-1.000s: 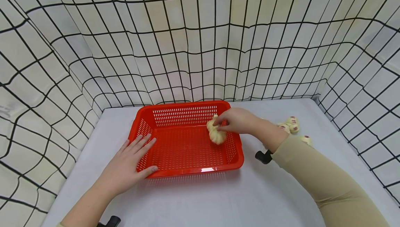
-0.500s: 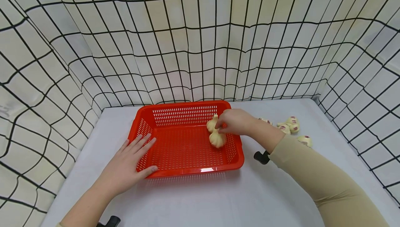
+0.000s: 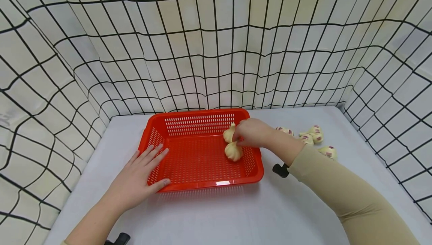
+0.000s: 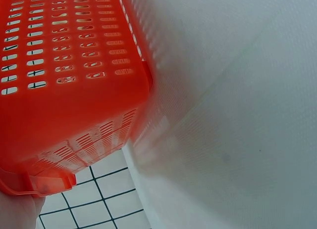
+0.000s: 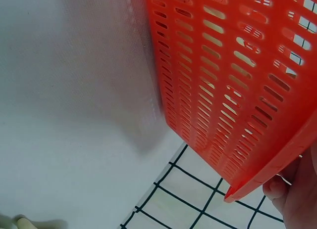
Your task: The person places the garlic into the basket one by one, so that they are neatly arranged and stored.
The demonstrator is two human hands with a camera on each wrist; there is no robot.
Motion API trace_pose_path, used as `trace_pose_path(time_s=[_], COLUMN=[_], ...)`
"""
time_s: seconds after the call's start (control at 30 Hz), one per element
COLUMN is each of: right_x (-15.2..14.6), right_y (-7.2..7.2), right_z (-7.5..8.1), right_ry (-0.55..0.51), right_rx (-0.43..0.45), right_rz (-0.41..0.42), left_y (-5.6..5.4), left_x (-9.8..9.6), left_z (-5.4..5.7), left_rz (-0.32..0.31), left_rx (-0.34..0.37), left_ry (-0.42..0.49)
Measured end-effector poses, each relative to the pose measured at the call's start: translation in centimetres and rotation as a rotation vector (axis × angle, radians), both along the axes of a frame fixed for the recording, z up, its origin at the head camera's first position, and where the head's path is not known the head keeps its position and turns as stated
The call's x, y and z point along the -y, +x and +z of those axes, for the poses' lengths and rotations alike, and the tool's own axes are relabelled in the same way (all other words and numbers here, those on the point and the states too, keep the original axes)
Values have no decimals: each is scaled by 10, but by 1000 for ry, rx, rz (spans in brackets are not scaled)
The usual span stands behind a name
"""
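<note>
In the head view, a red plastic basket [image 3: 199, 188] stands on the white tabletop. My left hand [image 3: 135, 181] rests at its left rim, fingers spread and thumb along the front corner. Inside, by the right wall, lie two pale garlic bulbs: a rear one [image 3: 228, 135] and a front one [image 3: 233, 153]. My right hand [image 3: 254, 132] reaches over the right rim and pinches the front bulb near its top; its fingertips are partly hidden. The right wrist view shows the basket's slotted side [image 5: 198, 80] with fingers [image 5: 275, 189] beyond the rim.
Right of the basket, several more garlic bulbs with purplish marks lie on the table, including one pair [image 3: 312, 135] close together and a lone one [image 3: 328, 152]. A black net [image 3: 216, 76] over white cloth encloses the back and sides. Black wrist-camera mounts [image 3: 281, 170] show below the forearms.
My right hand has turned and shifted slightly, and the front bulb has tipped and moved a little toward the front left. The left hand and basket have stayed still.
</note>
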State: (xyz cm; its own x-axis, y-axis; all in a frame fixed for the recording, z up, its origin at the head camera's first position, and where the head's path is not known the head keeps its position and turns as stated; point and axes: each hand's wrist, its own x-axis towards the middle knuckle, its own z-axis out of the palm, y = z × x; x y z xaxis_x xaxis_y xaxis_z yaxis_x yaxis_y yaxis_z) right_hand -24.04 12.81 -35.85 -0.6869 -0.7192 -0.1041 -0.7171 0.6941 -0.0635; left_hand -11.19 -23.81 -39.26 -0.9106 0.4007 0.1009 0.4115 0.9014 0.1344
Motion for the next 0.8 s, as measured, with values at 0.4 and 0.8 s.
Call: trace_pose_path(time_s=[0.4,0.8], right_x=[-2,-17], right_y=[0,0], right_z=[5,23], right_ry=[-38,-115], right_rx=[35,34], right_rz=[-16,-28], left_y=[0,0], left_x=[-1,-1], left_z=[0,1], left_rz=[3,3], left_rx=[10,5], left_ry=[4,8])
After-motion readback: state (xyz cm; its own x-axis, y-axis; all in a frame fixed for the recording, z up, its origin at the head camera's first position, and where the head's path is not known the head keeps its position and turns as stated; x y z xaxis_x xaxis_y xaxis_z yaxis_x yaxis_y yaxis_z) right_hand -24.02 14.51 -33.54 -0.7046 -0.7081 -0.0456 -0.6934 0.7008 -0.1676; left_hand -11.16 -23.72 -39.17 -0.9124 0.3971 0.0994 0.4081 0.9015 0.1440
